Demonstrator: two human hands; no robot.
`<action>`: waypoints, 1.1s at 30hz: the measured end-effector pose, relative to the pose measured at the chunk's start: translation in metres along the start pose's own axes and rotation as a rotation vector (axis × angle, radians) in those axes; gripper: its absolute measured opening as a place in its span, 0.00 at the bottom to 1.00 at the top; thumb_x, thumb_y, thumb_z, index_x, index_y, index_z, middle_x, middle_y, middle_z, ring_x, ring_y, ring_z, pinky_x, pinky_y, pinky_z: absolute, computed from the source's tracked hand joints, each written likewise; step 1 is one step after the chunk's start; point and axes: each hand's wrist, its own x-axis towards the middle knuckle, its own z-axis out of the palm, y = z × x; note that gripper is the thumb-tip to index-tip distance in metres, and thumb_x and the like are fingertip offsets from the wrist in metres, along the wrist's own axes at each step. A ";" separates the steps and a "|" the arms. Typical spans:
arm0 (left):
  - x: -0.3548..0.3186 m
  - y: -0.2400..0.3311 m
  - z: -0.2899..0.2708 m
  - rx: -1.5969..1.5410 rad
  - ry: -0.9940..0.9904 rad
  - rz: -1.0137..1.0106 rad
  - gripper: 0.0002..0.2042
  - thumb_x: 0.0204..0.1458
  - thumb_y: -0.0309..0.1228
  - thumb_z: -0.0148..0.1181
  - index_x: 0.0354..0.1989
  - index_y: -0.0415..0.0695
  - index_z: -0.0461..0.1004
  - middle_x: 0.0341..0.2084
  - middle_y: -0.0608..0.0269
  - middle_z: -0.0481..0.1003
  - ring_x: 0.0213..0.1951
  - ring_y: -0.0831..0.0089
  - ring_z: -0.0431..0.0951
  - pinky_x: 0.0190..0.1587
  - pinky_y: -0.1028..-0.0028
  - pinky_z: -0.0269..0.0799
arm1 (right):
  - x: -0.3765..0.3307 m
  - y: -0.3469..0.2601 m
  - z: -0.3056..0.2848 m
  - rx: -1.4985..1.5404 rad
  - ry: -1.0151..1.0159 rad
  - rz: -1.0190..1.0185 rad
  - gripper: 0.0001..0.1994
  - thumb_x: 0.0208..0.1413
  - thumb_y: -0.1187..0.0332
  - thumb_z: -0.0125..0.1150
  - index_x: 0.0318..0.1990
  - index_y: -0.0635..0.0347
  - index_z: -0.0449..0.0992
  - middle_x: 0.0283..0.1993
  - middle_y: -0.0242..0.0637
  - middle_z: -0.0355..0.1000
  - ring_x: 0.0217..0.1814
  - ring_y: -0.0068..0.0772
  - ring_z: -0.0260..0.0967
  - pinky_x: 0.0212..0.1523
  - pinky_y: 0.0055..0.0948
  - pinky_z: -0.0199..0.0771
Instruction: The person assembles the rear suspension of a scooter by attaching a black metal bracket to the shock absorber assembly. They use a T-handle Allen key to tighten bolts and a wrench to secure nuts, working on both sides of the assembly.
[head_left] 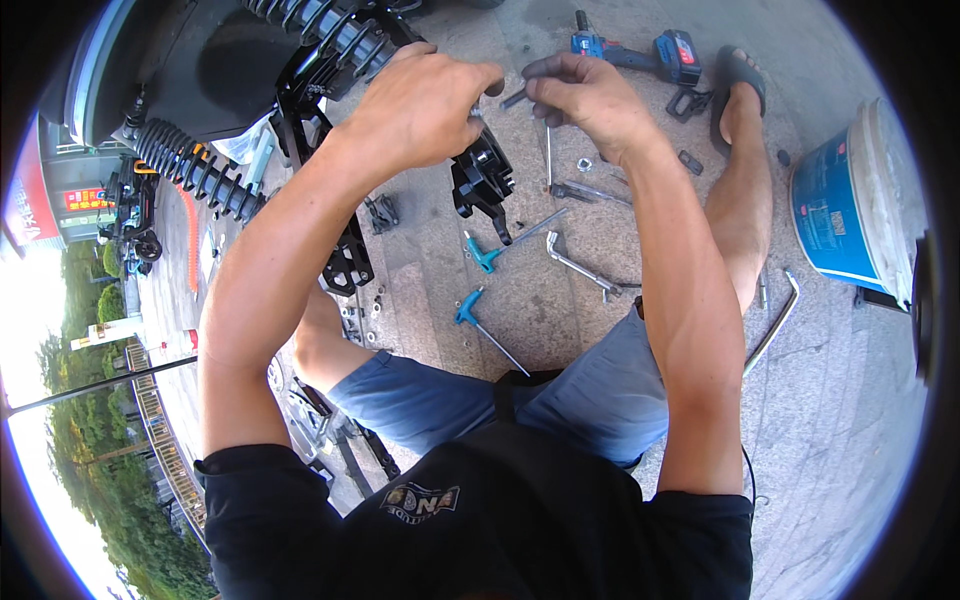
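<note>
My left hand [425,108] is closed with its fingers curled around the upper end of a black brake caliper [483,172]. Its palm hides part of what it grips. Beside it a black coil-spring shock absorber [340,38] runs down to a black slotted bracket [300,110]. To the right, my right hand [590,98] pinches a small dark rod [514,99] between thumb and fingers. The rod points toward my left hand and is apart from the caliper. The fingertips of my right hand look blackened.
Two teal T-handle hex keys [484,256], an L-shaped socket wrench [580,268] and small loose parts lie on the stone floor. Farther off is a blue cordless impact wrench [630,55]. A blue-and-white bucket [845,205] stands right. Another spring shock [195,165] is left.
</note>
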 end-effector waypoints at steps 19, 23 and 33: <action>-0.006 -0.001 0.018 -0.005 0.209 0.027 0.20 0.45 0.30 0.63 0.50 0.45 0.71 0.31 0.59 0.80 0.42 0.60 0.78 0.60 0.56 0.59 | -0.004 0.028 0.022 0.595 -0.157 0.121 0.16 0.53 0.75 0.64 0.47 0.72 0.69 0.42 0.46 0.74 0.41 0.35 0.75 0.43 0.28 0.79; -0.009 0.001 0.027 0.010 0.276 0.024 0.16 0.45 0.30 0.63 0.45 0.47 0.74 0.33 0.61 0.80 0.43 0.63 0.78 0.63 0.55 0.55 | -0.006 0.027 0.024 0.608 -0.142 0.147 0.12 0.56 0.75 0.61 0.46 0.68 0.71 0.42 0.41 0.74 0.41 0.33 0.76 0.43 0.30 0.80; -0.007 0.013 0.035 -0.107 0.364 -0.025 0.14 0.46 0.34 0.64 0.42 0.47 0.76 0.35 0.61 0.79 0.44 0.63 0.78 0.63 0.50 0.52 | -0.013 0.024 0.011 0.681 -0.139 0.121 0.14 0.55 0.74 0.63 0.48 0.70 0.72 0.45 0.43 0.74 0.45 0.33 0.74 0.45 0.30 0.78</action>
